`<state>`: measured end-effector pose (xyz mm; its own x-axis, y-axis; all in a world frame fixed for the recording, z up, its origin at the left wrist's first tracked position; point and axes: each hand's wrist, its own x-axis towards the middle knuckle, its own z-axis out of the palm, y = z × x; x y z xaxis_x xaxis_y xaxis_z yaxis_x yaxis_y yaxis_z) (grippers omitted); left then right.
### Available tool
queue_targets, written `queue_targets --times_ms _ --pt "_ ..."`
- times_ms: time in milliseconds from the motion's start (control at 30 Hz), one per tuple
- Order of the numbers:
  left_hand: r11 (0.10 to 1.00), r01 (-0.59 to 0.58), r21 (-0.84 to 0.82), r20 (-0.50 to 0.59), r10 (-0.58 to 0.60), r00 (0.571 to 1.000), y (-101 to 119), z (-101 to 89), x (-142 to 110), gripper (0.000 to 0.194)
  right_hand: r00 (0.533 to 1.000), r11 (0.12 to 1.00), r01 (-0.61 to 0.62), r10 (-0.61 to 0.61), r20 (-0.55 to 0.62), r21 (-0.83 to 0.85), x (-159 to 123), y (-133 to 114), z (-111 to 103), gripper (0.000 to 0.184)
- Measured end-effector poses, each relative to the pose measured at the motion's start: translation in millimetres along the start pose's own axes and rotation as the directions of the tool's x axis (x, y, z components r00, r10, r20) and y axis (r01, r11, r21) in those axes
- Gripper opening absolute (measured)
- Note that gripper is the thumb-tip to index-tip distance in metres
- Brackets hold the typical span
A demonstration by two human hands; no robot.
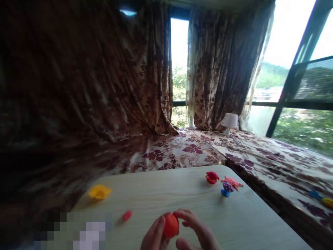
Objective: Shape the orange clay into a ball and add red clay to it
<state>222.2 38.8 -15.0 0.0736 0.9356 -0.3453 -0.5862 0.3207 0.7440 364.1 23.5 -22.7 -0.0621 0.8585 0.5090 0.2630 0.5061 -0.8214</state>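
Near the bottom middle, my left hand pinches a round orange-red ball that looks like modelling clay. My right hand is at the ball's right side, its fingertips at the upper edge and its thumb lower down, with a gap between them. A small pink-red oval piece lies on the table to the left of my hands. Farther left sits a yellow flower-like shape with a wavy rim.
At the pale wooden table's right are a red cup-like flower, a pink star-like piece and a blue dotted mushroom-like figure. Blue and yellow pieces lie on the floral cover. A white lamp stands behind.
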Motion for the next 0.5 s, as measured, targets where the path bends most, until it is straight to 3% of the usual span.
queue_targets --times_ms 67,100,167,267,367,500 --pt "0.961 0.142 -0.236 -0.004 -0.148 0.989 8 12.2 15 0.022 0.998 0.999 -0.02 0.017 0.068 0.045 21 3 -6 0.039" --pt "0.954 0.125 -0.271 -0.029 -0.138 0.99 12 19.1 25 0.019 0.998 0.998 -0.034 0.03 0.054 0.057 32 7 -7 0.038" --pt "0.955 0.104 -0.278 -0.042 -0.12 0.992 18 31.7 47 0.027 0.998 0.999 -0.022 0.023 -0.063 0.025 53 19 -6 0.039" --pt "0.978 0.104 -0.181 -0.046 -0.114 0.992 23 39.6 71 0.037 0.99 0.998 0.055 -0.059 -0.127 -0.031 72 38 -1 0.039" --pt "0.998 0.06 -0.037 -0.038 -0.061 0.997 29 28.0 75 0.037 0.976 0.982 0.161 -0.174 -0.128 -0.102 73 53 5 0.035" --pt "0.988 -0.108 0.108 -0.034 0.113 0.993 37 1.4 66 0.035 0.957 0.942 0.274 -0.287 -0.042 -0.195 64 57 20 0.043"
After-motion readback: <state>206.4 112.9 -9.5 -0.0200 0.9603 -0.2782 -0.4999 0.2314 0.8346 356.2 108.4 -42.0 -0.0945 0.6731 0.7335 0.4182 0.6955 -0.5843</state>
